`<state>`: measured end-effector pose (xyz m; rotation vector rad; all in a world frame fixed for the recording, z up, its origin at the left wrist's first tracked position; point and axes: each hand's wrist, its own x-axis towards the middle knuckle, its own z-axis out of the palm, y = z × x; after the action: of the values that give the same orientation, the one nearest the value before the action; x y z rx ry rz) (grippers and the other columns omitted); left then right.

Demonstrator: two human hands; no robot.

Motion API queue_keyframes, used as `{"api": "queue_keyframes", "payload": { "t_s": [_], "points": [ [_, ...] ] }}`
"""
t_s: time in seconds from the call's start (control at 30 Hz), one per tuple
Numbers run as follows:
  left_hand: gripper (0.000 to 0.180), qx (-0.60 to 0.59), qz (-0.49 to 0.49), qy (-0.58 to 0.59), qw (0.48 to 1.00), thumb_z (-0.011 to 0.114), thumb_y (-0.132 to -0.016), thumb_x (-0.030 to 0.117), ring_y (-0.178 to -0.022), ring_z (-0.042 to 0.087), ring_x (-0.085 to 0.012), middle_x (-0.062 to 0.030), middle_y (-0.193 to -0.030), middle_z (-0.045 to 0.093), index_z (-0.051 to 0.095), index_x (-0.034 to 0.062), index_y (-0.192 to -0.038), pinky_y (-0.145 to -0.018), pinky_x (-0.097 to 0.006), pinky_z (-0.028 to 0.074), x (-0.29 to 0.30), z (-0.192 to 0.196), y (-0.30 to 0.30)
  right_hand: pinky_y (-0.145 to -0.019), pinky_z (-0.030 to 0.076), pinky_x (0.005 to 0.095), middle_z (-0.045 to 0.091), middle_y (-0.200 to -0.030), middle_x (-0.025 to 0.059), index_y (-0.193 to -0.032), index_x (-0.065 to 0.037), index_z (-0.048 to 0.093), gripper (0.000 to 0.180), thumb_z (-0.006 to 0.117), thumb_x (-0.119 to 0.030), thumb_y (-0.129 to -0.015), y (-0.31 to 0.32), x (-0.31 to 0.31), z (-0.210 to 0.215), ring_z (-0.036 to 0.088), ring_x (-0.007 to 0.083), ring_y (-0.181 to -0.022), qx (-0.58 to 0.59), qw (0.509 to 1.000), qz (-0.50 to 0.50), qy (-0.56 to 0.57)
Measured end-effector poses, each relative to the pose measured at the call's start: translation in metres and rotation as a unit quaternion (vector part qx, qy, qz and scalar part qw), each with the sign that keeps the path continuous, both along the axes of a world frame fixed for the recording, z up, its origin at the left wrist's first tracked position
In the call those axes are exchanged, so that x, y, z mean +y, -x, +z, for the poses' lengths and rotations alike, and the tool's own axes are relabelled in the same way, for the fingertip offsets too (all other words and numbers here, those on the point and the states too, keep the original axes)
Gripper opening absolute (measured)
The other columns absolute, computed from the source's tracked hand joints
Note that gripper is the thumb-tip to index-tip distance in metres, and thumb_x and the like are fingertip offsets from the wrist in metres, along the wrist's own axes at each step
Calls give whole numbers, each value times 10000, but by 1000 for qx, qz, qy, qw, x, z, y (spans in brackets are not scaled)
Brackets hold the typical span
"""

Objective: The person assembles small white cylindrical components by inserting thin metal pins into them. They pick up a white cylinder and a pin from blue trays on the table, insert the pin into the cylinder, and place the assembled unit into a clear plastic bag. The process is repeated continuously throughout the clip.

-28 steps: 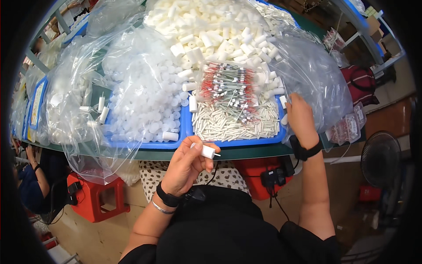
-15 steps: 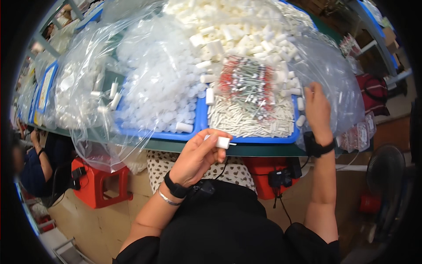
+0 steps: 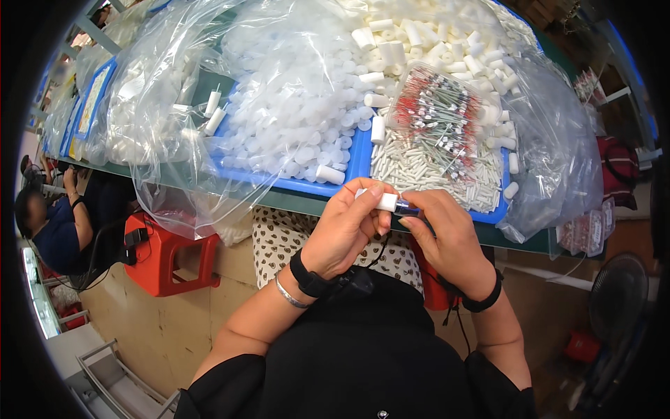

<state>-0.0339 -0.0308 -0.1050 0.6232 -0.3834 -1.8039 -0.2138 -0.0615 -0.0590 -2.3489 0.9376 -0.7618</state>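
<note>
My left hand (image 3: 345, 227) pinches a small white cylinder (image 3: 387, 202) between thumb and fingers, just past the table's near edge. A translucent white piece shows at the cylinder's left end. My right hand (image 3: 450, 237) is closed on a slim dark-blue tool (image 3: 410, 209), whose end meets the cylinder's right end. The fingers hide most of this tool, so I cannot make out its kind. Just beyond both hands are short white sticks (image 3: 398, 167) in a blue tray (image 3: 360, 157). A clear box of red-and-green wired parts (image 3: 440, 105) rests on those sticks.
Translucent round caps (image 3: 293, 112) fill the left part of the tray under clear plastic. White cylinders (image 3: 426, 35) are heaped at the back. A plastic bag (image 3: 558, 146) lies at the right. A red stool (image 3: 167, 258) and another person (image 3: 59, 223) are at the left.
My right hand has come in from the tray's right side to the cylinder, now holding the dark-blue tool. A thin tip that stuck out of the cylinder's right end is now hidden.
</note>
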Motion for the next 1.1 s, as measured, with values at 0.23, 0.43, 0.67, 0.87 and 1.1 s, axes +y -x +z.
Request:
{"api": "queue_keyframes", "payload": {
  "t_s": [0.23,0.43,0.67,0.87,1.1],
  "points": [
    [203,-76,70,16,995,515,-985,186,-733,547,-92,-71,-1000,577,517,8,-1084,-671,-255,472,5,-1,4,-684,487,370,590,-911,153,-1066,20,556,265,660,-34,-828,-12,7,-7,602,298,-803,-23,997,-44,-51],
    [178,-254,110,143,950,531,-972,143,-839,539,-86,-38,-1008,542,503,28,-1106,-773,-223,455,8,-12,11,-644,487,364,585,-881,147,-1057,12,546,259,660,-30,-828,-16,7,-20,608,288,-750,-55,996,-54,-47],
    [413,-247,-8,249,936,571,-903,64,-1278,427,-209,-130,-1379,455,473,9,-1301,-1065,-345,341,13,-11,15,-651,486,393,591,-880,163,-1021,10,538,255,605,67,-781,-9,12,-32,602,341,-769,-92,994,55,-12],
    [462,-183,-61,178,965,503,-940,128,-1323,384,-217,-145,-1446,388,396,-2,-1371,-1095,-355,310,11,-7,10,-692,486,405,594,-907,166,-1058,13,531,250,611,17,-821,-16,13,-42,603,347,-805,-88,995,23,-37],
    [566,57,-65,59,994,301,-993,292,-1364,335,-252,-152,-1518,275,223,0,-1472,-1121,-381,279,8,-6,6,-708,495,398,590,-958,145,-1068,-2,536,274,659,-95,-841,-24,4,-34,597,342,-845,-65,997,6,39]
  ]
}}
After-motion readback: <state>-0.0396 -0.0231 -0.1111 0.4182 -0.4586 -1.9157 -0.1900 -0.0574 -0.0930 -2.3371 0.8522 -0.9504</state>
